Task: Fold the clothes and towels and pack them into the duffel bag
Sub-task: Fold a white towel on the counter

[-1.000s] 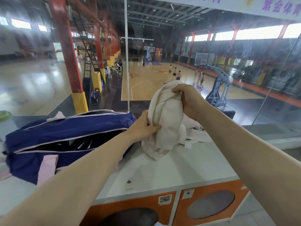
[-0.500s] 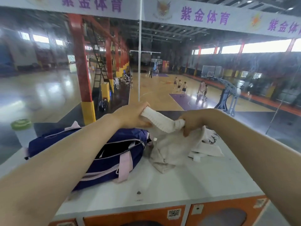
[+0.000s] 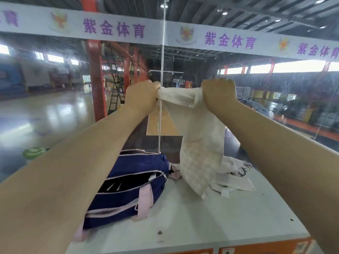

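Note:
A cream towel (image 3: 199,143) hangs in the air in front of me. My left hand (image 3: 142,97) grips one top corner and my right hand (image 3: 219,94) grips the other, both raised high. Its lower end dangles down to the white counter (image 3: 201,220). Below on the left lies the navy duffel bag (image 3: 132,187) with pink straps, its zip open. A white garment with dark lettering (image 3: 233,177) lies crumpled on the counter behind the towel.
A glass wall (image 3: 55,110) stands right behind the counter, with a sports hall beyond. A green-lidded container (image 3: 34,153) sits at the far left, partly behind my left arm. Orange cabinet fronts (image 3: 264,249) run below the counter's front edge.
Both hands have lifted the towel from a bunched heap near the counter to head height and pulled its top edge taut, so it now hangs down lengthwise.

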Tool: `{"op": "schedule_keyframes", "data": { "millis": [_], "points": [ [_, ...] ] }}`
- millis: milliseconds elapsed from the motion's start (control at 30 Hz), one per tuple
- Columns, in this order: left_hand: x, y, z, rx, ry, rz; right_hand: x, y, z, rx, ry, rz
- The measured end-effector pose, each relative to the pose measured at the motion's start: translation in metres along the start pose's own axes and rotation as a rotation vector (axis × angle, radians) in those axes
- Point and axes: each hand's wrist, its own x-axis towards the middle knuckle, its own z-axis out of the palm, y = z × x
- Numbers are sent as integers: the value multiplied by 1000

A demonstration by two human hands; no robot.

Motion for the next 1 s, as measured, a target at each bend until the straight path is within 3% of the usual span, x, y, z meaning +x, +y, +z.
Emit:
{"op": "schedule_keyframes", "data": {
  "millis": [167,267,500,600,700,833,1000],
  "points": [
    [-5,-13,-22,-5,57,-21,2,8,-14,127,80,-16],
    [-22,-15,-24,-91,-91,27,-10,14,1,416,6,-105],
    [-56,-31,-52,-755,-798,-152,-55,44,-2,1408,-779,-45],
    [-77,-47,-57,-1019,-1003,-256,-79,52,3,1713,-954,25],
    [-95,-54,-54,-962,-1078,-223,-113,52,6,1756,-1091,133],
    [-126,-61,-44,-893,-1284,-178,-158,55,15,1706,-1229,62],
    [-161,-60,-15,-767,-1644,-108,-207,46,55,1484,-1631,7]
  ]
}}
